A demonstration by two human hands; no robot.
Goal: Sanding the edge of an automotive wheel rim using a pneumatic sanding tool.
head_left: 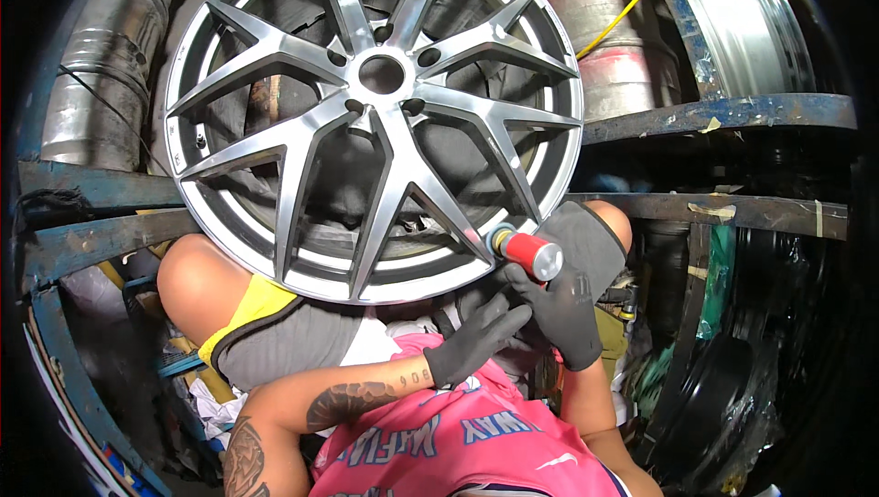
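Paint-chipped blue metal rack (723,114), steel kegs (101,66), dim cluttered workshop

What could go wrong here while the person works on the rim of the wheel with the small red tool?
1. The alloy wheel seems to lean on the person's knees rather than sit in a clamp, so it might slip or roll.
2. The red tool meets the rim at its lower right edge; it could skid and mark the finished face.
3. The left hand sits close under the right hand and the tool, so a slip may hit it despite the gloves.
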